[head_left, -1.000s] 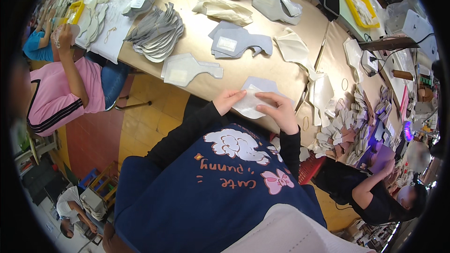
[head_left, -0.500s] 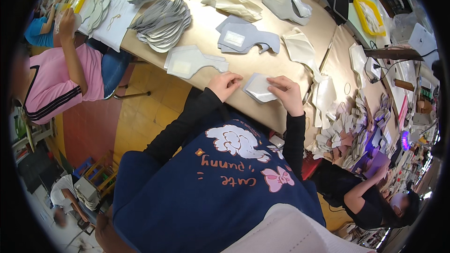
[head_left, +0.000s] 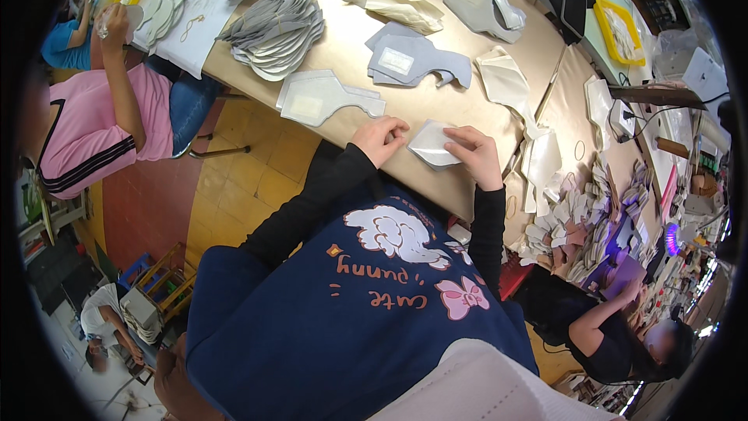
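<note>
At the table's near edge my right hand (head_left: 479,157) grips the right side of a small grey-white cut piece (head_left: 433,143), its fingertips on top. The piece lies on the table and looks layered, with a grey edge showing below. My left hand (head_left: 380,140) is just left of it, not touching it; its fingers are curled in with the tips together, and whatever may be between them is too small to make out. Beside the left hand lies a stack of pale grey shaped pieces (head_left: 318,100) with a whitish patch. Further back are similar blue-grey pieces (head_left: 421,58).
A fanned grey stack (head_left: 274,31) stands back left, with cream pieces (head_left: 393,1) behind. Cream pieces (head_left: 538,160) and a heap of cut pieces (head_left: 569,218) lie right. A yellow tray (head_left: 618,30) sits far right. Co-workers in pink (head_left: 117,117) and black (head_left: 565,308) sit either side.
The upper white layer has shifted over the grey one; less grey shows along its left side. My left hand's fingers have curled in slightly. My right hand stays on the piece.
</note>
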### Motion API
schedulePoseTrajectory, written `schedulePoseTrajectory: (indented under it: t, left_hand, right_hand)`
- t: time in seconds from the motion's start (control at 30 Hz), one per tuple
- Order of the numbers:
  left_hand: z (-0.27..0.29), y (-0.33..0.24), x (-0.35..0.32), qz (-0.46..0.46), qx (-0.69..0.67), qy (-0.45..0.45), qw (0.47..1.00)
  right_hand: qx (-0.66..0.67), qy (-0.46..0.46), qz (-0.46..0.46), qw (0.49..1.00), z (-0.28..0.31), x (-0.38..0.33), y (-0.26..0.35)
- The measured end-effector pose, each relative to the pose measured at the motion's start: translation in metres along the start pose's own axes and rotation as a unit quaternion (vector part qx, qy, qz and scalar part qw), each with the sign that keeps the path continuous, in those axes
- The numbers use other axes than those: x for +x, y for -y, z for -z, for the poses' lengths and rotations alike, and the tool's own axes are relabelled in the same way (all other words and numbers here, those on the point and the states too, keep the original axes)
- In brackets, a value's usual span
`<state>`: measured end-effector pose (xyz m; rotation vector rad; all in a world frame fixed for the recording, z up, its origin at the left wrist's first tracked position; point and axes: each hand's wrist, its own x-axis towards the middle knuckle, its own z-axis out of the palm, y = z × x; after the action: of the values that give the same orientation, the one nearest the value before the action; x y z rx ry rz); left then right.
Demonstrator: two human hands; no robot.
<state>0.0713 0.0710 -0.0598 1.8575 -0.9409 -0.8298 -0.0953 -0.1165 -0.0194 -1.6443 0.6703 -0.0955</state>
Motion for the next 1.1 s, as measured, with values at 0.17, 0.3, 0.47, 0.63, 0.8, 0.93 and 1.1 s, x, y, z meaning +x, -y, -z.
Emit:
schedulePoseTrajectory:
  t: [0.17,0.3,0.47,0.63,0.8,0.93,1.1]
  left_hand:
    - [-0.001,0.001,0.0,-0.004,0.002,-0.006,1.0]
    - [-0.003,0.001,0.0,-0.004,0.009,-0.012,1.0]
    - [-0.003,0.0,0.001,0.001,0.009,-0.011,1.0]
    - [-0.005,-0.001,0.001,-0.001,0.016,-0.017,1.0]
    - [-0.01,-0.001,0.0,-0.04,0.046,-0.049,0.997]
    - [-0.011,-0.001,0.001,-0.046,0.047,-0.061,0.996]
    - [-0.01,-0.003,0.001,-0.021,0.036,-0.048,0.998]
  right_hand:
    - [0.0,0.004,0.001,1.0,0.0,0.001,-0.003]
    - [-0.008,0.007,0.005,1.0,0.0,0.002,-0.005]
    - [-0.004,0.006,0.01,1.0,0.0,0.003,-0.007]
    - [0.006,0.008,0.004,1.0,-0.001,0.003,-0.008]
    - [0.012,0.01,0.006,1.0,-0.001,0.003,-0.009]
    - [0.005,0.013,0.005,1.0,-0.001,0.005,-0.011]
    - [0.024,0.012,0.001,1.0,0.0,0.005,-0.013]
